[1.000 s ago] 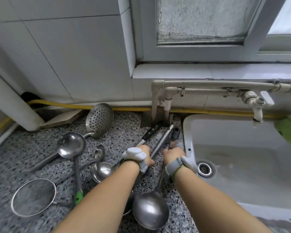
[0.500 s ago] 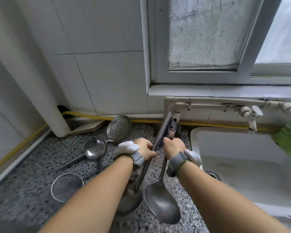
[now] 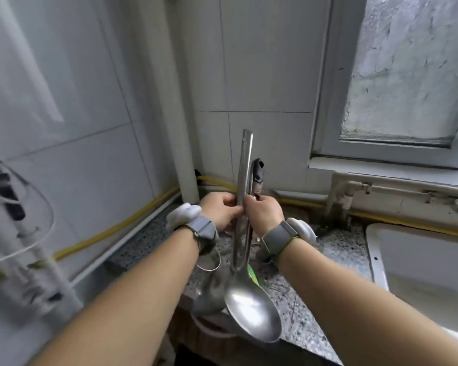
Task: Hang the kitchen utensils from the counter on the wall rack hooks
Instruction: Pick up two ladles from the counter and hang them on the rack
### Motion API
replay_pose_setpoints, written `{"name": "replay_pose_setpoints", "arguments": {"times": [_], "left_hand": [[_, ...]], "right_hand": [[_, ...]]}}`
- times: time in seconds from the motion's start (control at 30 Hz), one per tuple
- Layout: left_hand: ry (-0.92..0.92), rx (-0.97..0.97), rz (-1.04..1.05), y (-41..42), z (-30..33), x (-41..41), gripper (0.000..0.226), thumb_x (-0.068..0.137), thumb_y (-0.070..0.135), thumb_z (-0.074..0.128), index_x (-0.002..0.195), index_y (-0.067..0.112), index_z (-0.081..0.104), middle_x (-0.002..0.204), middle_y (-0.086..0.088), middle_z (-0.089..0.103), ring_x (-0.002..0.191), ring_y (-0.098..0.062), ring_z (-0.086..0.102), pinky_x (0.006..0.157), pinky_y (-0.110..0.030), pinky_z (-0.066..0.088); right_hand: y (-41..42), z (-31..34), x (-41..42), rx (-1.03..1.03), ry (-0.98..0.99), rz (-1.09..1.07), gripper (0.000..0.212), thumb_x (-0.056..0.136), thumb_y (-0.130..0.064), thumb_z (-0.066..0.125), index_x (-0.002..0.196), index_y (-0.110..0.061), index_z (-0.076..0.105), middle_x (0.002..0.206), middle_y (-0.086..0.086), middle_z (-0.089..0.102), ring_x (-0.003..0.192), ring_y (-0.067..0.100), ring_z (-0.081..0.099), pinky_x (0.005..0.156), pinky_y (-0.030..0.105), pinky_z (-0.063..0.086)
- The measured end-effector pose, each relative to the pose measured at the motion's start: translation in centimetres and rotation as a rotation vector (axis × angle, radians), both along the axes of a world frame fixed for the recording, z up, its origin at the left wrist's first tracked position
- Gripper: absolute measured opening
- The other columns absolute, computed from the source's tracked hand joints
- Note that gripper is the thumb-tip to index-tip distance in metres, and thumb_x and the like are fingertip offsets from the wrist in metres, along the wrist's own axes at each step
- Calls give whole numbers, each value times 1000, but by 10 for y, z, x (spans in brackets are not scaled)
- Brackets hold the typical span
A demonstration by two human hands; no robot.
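My left hand (image 3: 222, 210) is shut on a long flat steel handle (image 3: 245, 159) that stands upright; its ladle bowl (image 3: 209, 294) hangs low behind. My right hand (image 3: 262, 211) touches the left and grips a second ladle with a dark handle tip (image 3: 258, 170) and a large shiny bowl (image 3: 251, 313). Both ladles are lifted above the speckled counter (image 3: 328, 260). A round wire strainer rim (image 3: 209, 262) and a green handle (image 3: 253, 273) lie on the counter beneath my wrists. A blurred wire fixture with dark clips (image 3: 8, 196) is on the left wall.
A white sink (image 3: 421, 260) is at the right, with tap pipes (image 3: 354, 188) along the wall above it. A yellow hose (image 3: 117, 228) runs along the wall base. A white pipe (image 3: 185, 154) stands in the corner. The window (image 3: 407, 75) is at upper right.
Both hands have lifted the two ladles off the counter and turned them upright. The view has swung left and up, away from the sink toward the corner and left wall.
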State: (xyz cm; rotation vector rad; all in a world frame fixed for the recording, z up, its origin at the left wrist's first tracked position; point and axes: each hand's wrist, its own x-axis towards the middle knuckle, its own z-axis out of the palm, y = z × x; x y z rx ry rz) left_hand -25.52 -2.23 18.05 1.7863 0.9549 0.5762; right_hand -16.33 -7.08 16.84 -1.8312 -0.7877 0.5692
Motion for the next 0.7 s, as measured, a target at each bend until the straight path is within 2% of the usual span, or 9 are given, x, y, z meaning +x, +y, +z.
{"name": "replay_pose_setpoints", "arguments": {"times": [0.17, 0.23, 0.33, 0.47, 0.53, 0.6, 0.67, 0.7], "left_hand": [[-2, 77, 166, -20, 15, -82, 18, 81, 8, 61, 97, 0, 65, 83, -15, 64, 79, -24, 61, 83, -45, 53], [-4, 109, 250, -30, 21, -116, 17, 80, 9, 60, 94, 1, 66, 77, -10, 64, 73, -21, 60, 80, -43, 54], [-40, 122, 449, -55, 26, -168, 19, 81, 10, 59, 97, 2, 66, 79, -11, 63, 69, -21, 60, 73, -36, 55], [-93, 85, 627, -89, 22, -209, 19, 82, 8, 55, 94, -3, 65, 85, -22, 62, 80, -30, 61, 85, -54, 53], [-117, 60, 732, -113, 21, -230, 17, 84, 6, 51, 92, 0, 64, 85, -24, 63, 81, -33, 62, 86, -54, 53], [-179, 27, 851, -140, 15, -252, 16, 88, 5, 47, 85, 5, 62, 78, -21, 62, 68, -32, 64, 74, -45, 59], [-279, -48, 931, -164, 12, -273, 22, 91, 6, 44, 74, 10, 58, 66, -11, 56, 49, -20, 60, 55, -31, 57], [-306, -68, 963, -177, 10, -284, 25, 92, 6, 44, 72, 11, 57, 64, -8, 55, 45, -16, 59, 51, -27, 56]], "right_hand": [[3, 13, -73, 32, -6, 162, 30, 87, -30, 47, 65, -12, 55, 64, 7, 55, 74, 27, 52, 65, 28, 35], [4, 20, -105, 53, -21, 273, 26, 88, -30, 47, 75, -10, 57, 70, 8, 58, 76, 26, 53, 66, 29, 35], [-4, 28, -156, 68, -88, 484, 32, 90, -33, 45, 86, -6, 62, 82, 11, 57, 83, 30, 56, 68, 28, 35], [-30, 34, -200, 86, -117, 660, 31, 92, -31, 43, 68, -12, 47, 79, 8, 53, 79, 23, 48, 68, 28, 32], [-43, 35, -223, 109, -94, 735, 30, 92, -26, 41, 65, -13, 45, 75, 8, 52, 78, 25, 46, 68, 28, 31], [-63, 36, -249, 93, -53, 837, 28, 91, -25, 39, 79, -6, 55, 82, 13, 57, 82, 28, 50, 71, 29, 33], [-76, 30, -275, 84, -10, 866, 36, 91, -26, 38, 103, 2, 58, 94, 19, 59, 87, 29, 52, 76, 32, 35], [-85, 29, -288, 78, -16, 886, 39, 91, -25, 37, 108, 2, 57, 95, 19, 59, 87, 28, 52, 77, 33, 36]]}}
